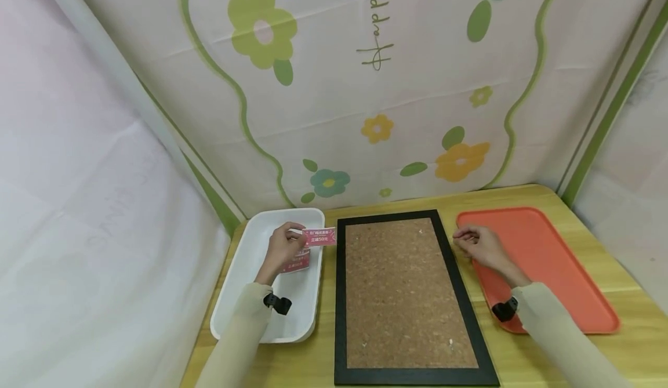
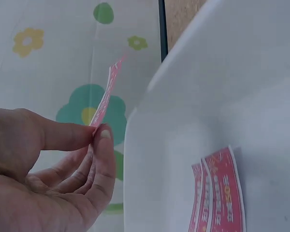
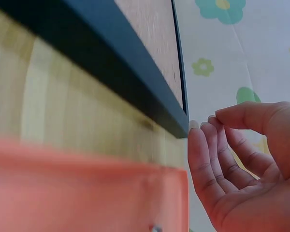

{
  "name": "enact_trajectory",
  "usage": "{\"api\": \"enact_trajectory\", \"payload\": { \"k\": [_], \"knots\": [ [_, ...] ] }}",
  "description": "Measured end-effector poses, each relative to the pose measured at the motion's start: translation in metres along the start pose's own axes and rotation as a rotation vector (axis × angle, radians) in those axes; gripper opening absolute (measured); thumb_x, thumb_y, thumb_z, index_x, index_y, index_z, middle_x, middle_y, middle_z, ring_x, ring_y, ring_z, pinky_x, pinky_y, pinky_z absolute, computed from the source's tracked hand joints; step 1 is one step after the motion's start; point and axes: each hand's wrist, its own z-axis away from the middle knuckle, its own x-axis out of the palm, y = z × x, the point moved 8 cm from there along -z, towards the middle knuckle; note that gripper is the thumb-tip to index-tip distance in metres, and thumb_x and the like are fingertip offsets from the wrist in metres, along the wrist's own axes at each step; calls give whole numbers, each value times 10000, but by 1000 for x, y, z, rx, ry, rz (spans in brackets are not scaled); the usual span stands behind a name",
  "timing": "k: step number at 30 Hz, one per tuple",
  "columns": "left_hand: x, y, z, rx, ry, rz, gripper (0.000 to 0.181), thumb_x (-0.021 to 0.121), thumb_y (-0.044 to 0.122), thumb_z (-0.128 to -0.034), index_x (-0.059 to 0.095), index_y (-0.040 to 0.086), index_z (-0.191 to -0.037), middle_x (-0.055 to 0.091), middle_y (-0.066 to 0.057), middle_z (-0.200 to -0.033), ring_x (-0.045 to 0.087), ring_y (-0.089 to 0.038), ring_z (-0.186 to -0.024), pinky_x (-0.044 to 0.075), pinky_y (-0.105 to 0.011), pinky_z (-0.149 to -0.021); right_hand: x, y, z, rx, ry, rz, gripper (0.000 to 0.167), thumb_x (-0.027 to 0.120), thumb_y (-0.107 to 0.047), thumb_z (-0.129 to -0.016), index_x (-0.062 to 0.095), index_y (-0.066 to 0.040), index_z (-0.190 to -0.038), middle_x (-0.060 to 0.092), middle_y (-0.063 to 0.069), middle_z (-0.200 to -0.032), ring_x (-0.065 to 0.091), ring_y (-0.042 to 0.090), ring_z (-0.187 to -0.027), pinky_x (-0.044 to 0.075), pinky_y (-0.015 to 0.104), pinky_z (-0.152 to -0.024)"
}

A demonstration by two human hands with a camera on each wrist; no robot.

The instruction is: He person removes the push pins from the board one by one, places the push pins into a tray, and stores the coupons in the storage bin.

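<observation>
Over the white tray (image 1: 235,295), my left hand (image 1: 284,249) pinches a pink-and-white paper coupon (image 1: 319,237) between thumb and fingertips. In the left wrist view the coupon (image 2: 106,94) stands up from the fingers, seen nearly edge-on. Several more pink coupons (image 2: 227,188) lie overlapping inside the tray below. My right hand (image 1: 481,246) hovers by the upper left edge of the orange tray (image 1: 548,260), beside the black-framed cork board (image 1: 407,295). Its fingers (image 3: 200,159) are loosely curled, with the thumb near the fingertips; nothing shows between them.
The cork board lies between the two trays on a wooden table (image 1: 636,324). A small shiny object (image 3: 155,228) sits in the orange tray. Behind the table hangs a flower-print cloth (image 1: 323,104), and white cloth walls (image 1: 94,214) stand at both sides.
</observation>
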Motion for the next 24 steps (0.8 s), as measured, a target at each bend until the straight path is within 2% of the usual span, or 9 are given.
{"api": "enact_trajectory", "payload": {
  "k": [6,8,12,17,24],
  "knots": [
    [-13,-13,1,-57,-17,-17,270,672,103,-989,655,39,-1251,779,-205,-1033,746,-423,-985,616,-525,-852,-14,10,8,21,-4,17,335,635,-224,-1051,638,48,-1247,684,286,-1115,728,259,-786,626,367,-630],
    [-16,-18,1,-72,-16,-31,272,675,106,-990,654,35,-1251,775,-209,-1042,748,-421,-989,618,-527,-850,-18,12,11,28,-8,25,344,622,-226,-1058,632,54,-1258,684,293,-1114,730,254,-765,620,378,-613],
    [-22,-28,1,-104,-10,-58,279,690,120,-983,655,34,-1247,764,-216,-1061,750,-398,-981,623,-474,-783,-26,20,16,51,-1,44,360,605,-261,-1068,632,46,-1255,698,275,-1073,723,242,-716,595,378,-567],
    [-27,-45,1,-146,-13,-92,283,693,105,-970,651,5,-1231,764,-226,-1058,751,-343,-935,612,-427,-766,-34,26,21,46,2,75,338,596,-247,-1072,643,45,-1237,713,251,-1031,703,228,-681,588,362,-569],
    [-31,-73,1,-201,-34,-167,296,707,104,-955,660,-15,-1223,772,-183,-1016,712,-225,-853,496,-269,-666,-41,35,32,34,-14,103,333,604,-210,-1066,645,75,-1233,702,261,-1046,698,195,-667,601,337,-591]
  ]
}}
